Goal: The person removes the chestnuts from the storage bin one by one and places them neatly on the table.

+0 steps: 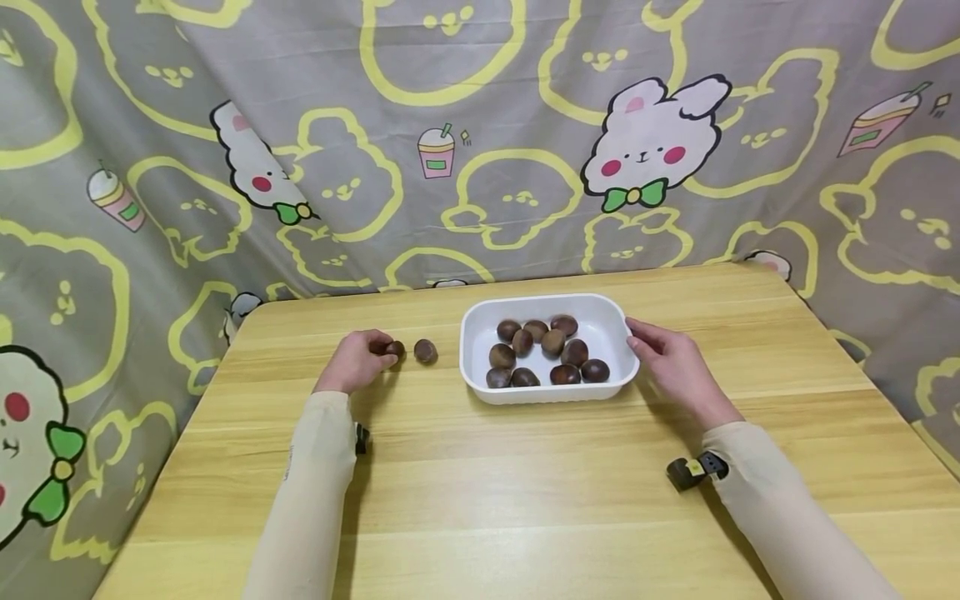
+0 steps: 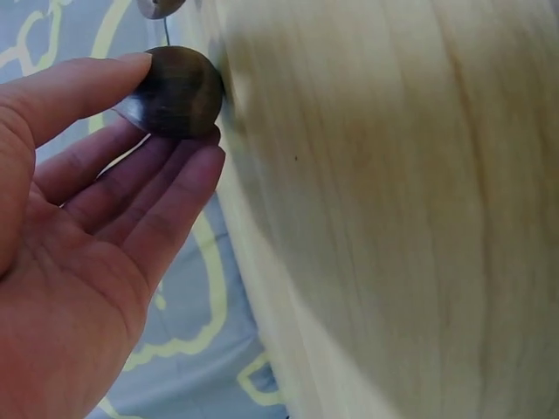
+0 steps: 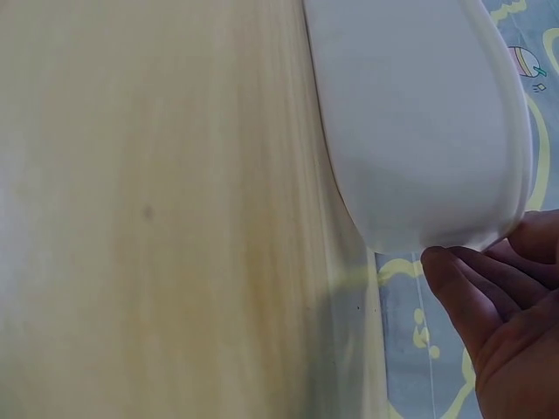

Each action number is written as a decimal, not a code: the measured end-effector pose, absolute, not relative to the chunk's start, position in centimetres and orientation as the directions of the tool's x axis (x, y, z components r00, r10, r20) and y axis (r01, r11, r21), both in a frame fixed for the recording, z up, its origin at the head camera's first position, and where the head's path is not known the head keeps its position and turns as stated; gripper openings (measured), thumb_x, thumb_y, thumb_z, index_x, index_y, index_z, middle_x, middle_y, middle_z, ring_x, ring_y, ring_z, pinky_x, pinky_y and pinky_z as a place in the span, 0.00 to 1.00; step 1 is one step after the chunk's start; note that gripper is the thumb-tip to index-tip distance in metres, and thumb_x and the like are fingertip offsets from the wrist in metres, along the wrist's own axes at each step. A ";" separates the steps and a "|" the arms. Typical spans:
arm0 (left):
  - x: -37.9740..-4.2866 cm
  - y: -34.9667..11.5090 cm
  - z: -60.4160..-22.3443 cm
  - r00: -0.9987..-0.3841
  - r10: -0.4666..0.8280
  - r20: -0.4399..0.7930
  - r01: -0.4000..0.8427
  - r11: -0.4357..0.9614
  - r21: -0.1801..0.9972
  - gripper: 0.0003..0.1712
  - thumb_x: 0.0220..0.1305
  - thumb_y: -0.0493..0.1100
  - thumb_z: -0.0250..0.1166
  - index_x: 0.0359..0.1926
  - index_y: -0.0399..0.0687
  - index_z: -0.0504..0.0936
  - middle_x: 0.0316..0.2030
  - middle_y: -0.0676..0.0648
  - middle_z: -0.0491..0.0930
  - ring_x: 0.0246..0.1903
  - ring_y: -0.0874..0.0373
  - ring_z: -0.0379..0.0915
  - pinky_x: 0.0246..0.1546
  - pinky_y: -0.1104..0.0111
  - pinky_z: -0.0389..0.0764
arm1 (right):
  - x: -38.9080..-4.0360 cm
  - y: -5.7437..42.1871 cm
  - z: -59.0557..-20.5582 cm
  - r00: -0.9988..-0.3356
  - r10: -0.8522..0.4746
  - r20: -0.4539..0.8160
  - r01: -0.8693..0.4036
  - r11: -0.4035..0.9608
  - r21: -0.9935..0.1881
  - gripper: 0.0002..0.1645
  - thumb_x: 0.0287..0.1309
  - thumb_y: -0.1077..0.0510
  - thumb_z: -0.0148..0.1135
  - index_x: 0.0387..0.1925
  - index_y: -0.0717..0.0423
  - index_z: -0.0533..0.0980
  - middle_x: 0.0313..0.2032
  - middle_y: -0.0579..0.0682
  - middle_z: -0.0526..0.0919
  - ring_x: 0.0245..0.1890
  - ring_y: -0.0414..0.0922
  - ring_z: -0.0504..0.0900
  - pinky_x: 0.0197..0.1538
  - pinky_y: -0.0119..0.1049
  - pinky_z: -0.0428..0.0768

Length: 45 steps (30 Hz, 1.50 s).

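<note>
Brown and glossy, one chestnut (image 1: 397,351) was pinched between the thumb and fingers of the left hand (image 1: 352,362), the fingers showing just below it in the left wrist view; whether it touched the wood could not be told. Just beside it, towards the middle, a second chestnut (image 1: 425,351) lay on the tabletop (image 1: 480,492), between that hand and a white tray (image 1: 480,395). The right hand (image 1: 678,367) gripped the tray's right end, its thumb and fingers closed on the rim and the end wall. Inside the tray sat a group of eleven chestnuts (image 1: 552,342), four of them along the near wall and the others clustered from the middle towards the back, several touching. Farther out, cream sleeves (image 1: 315,483) covered both forearms, and a small dark device (image 1: 696,471) was worn at the right wrist, with part of another (image 1: 362,438) showing at the left. Pale yellowish wood grain ran across the tabletop, and beyond its back edge hung a grey curtain (image 1: 525,108), printed with yellow cartoon outlines, white rabbits with green bows, and pink drink cups with green straws.
</note>
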<state>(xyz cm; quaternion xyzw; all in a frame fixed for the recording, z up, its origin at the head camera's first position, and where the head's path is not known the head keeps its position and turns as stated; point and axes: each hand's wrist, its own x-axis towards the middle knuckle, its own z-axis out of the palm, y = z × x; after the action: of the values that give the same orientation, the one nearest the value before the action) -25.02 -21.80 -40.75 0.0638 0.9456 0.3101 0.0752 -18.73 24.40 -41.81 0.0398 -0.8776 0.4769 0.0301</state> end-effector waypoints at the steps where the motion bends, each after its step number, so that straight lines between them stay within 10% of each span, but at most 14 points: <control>1: -25.0 -21.8 -40.7 -0.981 0.166 -0.104 0.072 0.799 0.597 0.20 0.65 0.38 0.66 0.55 0.32 0.78 0.49 0.35 0.80 0.52 0.42 0.73 0.56 0.52 0.72 | -18.7 24.4 -41.8 -0.995 -0.041 0.088 -0.096 0.541 -0.835 0.28 0.74 0.53 0.51 0.67 0.65 0.66 0.63 0.64 0.70 0.64 0.58 0.68 0.62 0.52 0.69; 31: -24.4 -21.6 -40.9 -0.969 0.222 -0.113 0.099 0.759 0.643 0.31 0.65 0.46 0.67 0.64 0.36 0.72 0.59 0.36 0.73 0.59 0.40 0.70 0.57 0.51 0.72 | -18.8 24.5 -42.0 -0.995 -0.047 0.087 -0.098 0.558 -0.824 0.28 0.74 0.53 0.51 0.67 0.64 0.67 0.63 0.64 0.71 0.63 0.59 0.70 0.62 0.53 0.69; 45: -23.5 -16.0 -37.3 -0.934 0.308 0.179 0.338 0.609 0.718 0.18 0.64 0.37 0.66 0.54 0.37 0.78 0.51 0.39 0.78 0.54 0.42 0.74 0.56 0.57 0.75 | -19.2 24.6 -42.2 -0.991 -0.050 0.124 -0.130 0.554 -0.822 0.26 0.73 0.56 0.53 0.66 0.67 0.68 0.61 0.64 0.73 0.61 0.58 0.72 0.60 0.51 0.70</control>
<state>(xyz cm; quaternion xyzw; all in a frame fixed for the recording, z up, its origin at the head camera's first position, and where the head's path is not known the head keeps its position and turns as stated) -23.53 -16.00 -37.30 0.1803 0.8967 0.4039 -0.0186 -19.19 24.62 -42.22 0.0512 -0.8805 0.4693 0.0429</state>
